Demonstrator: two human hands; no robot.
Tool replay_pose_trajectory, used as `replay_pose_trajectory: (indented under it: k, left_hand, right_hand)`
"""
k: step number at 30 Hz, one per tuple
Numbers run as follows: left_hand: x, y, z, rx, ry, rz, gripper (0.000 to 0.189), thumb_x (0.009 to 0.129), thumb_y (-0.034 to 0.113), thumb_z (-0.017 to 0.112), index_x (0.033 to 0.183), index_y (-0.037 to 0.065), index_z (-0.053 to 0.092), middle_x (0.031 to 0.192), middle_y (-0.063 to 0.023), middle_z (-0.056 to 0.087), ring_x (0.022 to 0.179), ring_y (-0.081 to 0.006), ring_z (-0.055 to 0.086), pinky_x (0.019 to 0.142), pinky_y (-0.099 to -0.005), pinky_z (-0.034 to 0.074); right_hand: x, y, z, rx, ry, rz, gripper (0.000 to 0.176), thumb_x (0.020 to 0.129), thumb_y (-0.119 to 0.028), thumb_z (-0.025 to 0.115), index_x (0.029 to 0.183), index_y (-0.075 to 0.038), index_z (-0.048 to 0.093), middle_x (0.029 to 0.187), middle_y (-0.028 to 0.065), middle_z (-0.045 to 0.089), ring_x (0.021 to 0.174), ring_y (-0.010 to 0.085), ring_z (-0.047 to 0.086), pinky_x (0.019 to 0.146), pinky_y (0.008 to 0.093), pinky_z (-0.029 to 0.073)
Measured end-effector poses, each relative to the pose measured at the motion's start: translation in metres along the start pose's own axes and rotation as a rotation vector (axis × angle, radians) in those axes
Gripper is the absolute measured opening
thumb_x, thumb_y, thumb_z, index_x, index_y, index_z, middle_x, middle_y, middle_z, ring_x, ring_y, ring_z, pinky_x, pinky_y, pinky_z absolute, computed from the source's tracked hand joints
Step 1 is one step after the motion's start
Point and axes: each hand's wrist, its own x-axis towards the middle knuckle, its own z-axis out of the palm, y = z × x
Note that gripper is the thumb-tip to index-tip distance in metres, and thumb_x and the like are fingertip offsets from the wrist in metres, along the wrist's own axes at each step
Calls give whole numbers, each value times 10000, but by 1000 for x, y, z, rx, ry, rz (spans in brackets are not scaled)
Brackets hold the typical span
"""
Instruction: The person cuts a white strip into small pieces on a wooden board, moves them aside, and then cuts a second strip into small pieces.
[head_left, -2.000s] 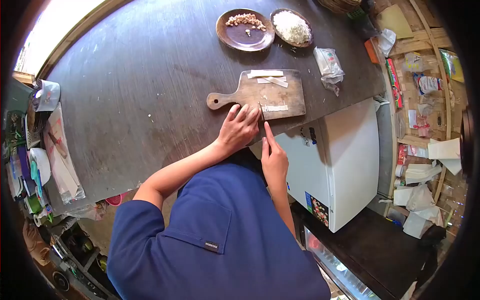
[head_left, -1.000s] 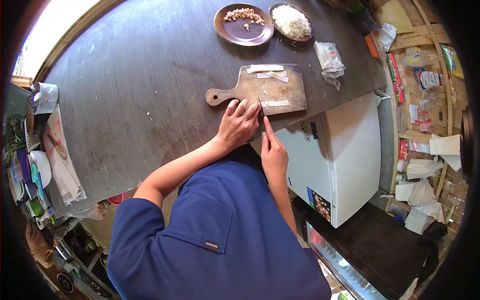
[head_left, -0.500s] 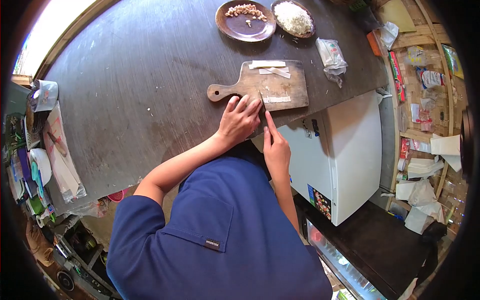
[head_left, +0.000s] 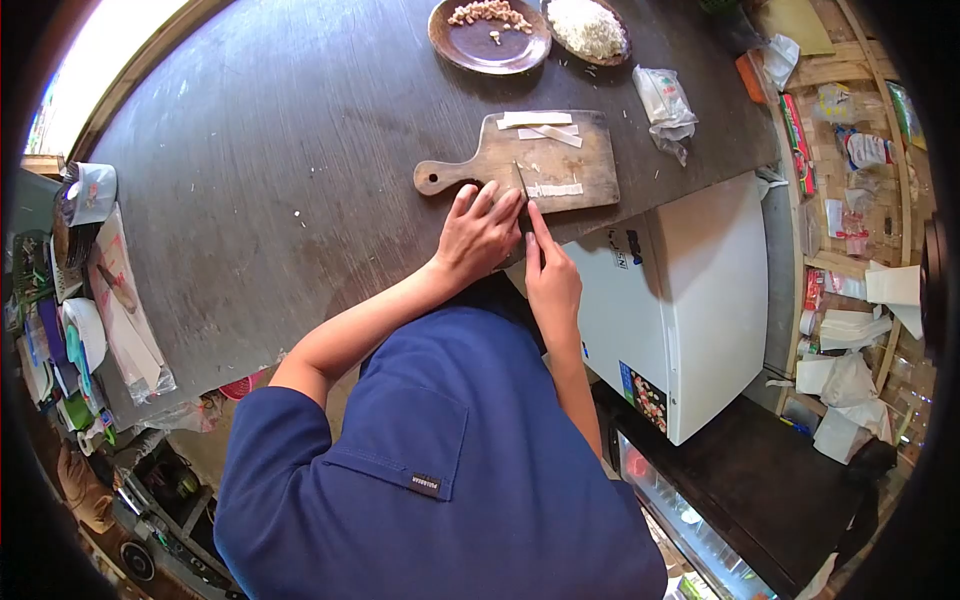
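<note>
A wooden cutting board (head_left: pixel 490 155) with a handle lies at the near edge of the dark table. My right hand (head_left: pixel 553 285) grips a knife (head_left: pixel 521 182), index finger stretched along it, its blade resting across the board. Just left of the blade, my left hand (head_left: pixel 476 238) presses bent fingers down at the board's near edge; whatever lies beneath them is hidden. Right of the blade is a row of small white cut pieces (head_left: pixel 556 190). Longer white strips (head_left: pixel 540 120) lie at the board's far side, and some crumbs sit mid-board.
Beyond the board stand a brown plate (head_left: pixel 475 50) with small tan pieces and a dish heaped with white shreds (head_left: pixel 588 28). A plastic packet (head_left: pixel 665 105) lies to their right. A white freezer (head_left: pixel 700 290) adjoins the table's right edge. Another knife (head_left: pixel 118 288) lies far left.
My right hand and the knife have moved slightly forward, the blade reaching farther across the board. My left hand stays in nearly the same place beside it. The view has shifted a little.
</note>
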Motion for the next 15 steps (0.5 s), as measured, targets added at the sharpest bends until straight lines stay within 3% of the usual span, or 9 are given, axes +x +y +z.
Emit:
replay_pose_trajectory:
  k: [15]
  left_hand:
    - [2,-2,-4,13,-10,8,421,903,292,726,1269,85,753,1359,3,673,1304,-235,551,1112,-450,385]
  right_hand:
    - [-7,-8,-9,30,-15,66,491,1108,-321,552,1585,-426,501,898,150,715,822,395,727,717,507,570]
